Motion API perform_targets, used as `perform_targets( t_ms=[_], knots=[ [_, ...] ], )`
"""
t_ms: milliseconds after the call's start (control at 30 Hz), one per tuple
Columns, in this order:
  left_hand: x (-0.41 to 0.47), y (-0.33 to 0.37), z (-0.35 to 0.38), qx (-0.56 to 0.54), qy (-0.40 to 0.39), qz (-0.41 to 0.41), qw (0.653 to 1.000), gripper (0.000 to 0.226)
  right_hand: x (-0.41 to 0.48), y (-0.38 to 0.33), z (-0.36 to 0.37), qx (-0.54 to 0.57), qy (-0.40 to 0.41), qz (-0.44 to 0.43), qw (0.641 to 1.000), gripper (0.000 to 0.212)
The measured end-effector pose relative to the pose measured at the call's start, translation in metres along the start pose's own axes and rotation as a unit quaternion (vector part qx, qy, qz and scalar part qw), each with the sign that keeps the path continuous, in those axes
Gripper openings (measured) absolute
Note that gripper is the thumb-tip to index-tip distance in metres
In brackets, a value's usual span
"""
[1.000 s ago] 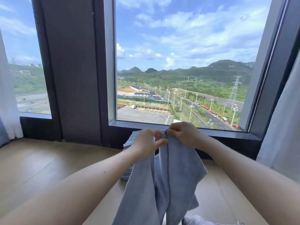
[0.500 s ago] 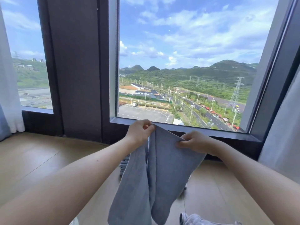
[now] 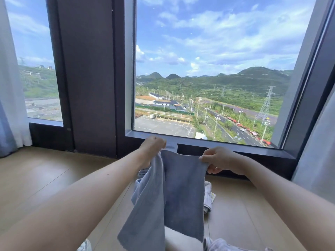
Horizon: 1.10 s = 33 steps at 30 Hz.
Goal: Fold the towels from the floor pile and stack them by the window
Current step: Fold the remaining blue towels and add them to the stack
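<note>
Pinching towel (image 3: 181, 187) top edge in both grips, left hand (image 3: 153, 147) taking the higher corner nearer the window (image 3: 217, 144), right hand (image 3: 221, 160) the lower, long axis hanging straight down from the grips towards the floor (image 3: 45, 178).

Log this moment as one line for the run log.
blue towel: hangs in air, not yet folded | left hand: grips its top corner | right hand: pinches its top edge
</note>
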<state>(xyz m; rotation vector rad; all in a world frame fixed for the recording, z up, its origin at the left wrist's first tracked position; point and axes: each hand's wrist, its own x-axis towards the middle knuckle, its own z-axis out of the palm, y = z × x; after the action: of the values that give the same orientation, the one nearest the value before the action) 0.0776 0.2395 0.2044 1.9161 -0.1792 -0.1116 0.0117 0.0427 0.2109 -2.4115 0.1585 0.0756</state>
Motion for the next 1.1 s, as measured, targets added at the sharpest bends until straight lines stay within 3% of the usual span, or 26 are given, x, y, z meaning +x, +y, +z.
perform_targets(
  t_ms=[200, 433, 600, 733, 833, 1100],
  knots=[
    [-0.003, 0.004, 0.012, -0.119, -0.081, 0.016, 0.989, 0.041, 0.002, -0.020, 0.008, 0.263, 0.030, -0.030, 0.964, 0.013],
    [0.001, -0.005, 0.023, -0.150, -0.090, 0.042, 0.984, 0.028, 0.000, -0.030, 0.014, 0.307, 0.038, -0.081, 0.948, 0.016],
    [0.001, -0.007, 0.025, -0.178, -0.052, 0.068, 0.980, 0.017, -0.001, -0.029, 0.015, 0.355, 0.038, -0.061, 0.932, 0.023],
    [-0.001, -0.005, 0.029, -0.215, -0.044, 0.075, 0.973, 0.017, -0.002, -0.031, 0.018, 0.299, 0.047, -0.087, 0.949, 0.018],
    [-0.003, -0.004, 0.032, -0.258, -0.057, 0.073, 0.962, 0.018, -0.002, -0.032, 0.019, 0.216, 0.097, -0.120, 0.964, 0.013],
    [-0.004, 0.000, 0.030, -0.314, -0.072, 0.062, 0.945, 0.008, 0.007, -0.030, 0.021, 0.096, 0.184, -0.178, 0.962, 0.011]
  ],
)
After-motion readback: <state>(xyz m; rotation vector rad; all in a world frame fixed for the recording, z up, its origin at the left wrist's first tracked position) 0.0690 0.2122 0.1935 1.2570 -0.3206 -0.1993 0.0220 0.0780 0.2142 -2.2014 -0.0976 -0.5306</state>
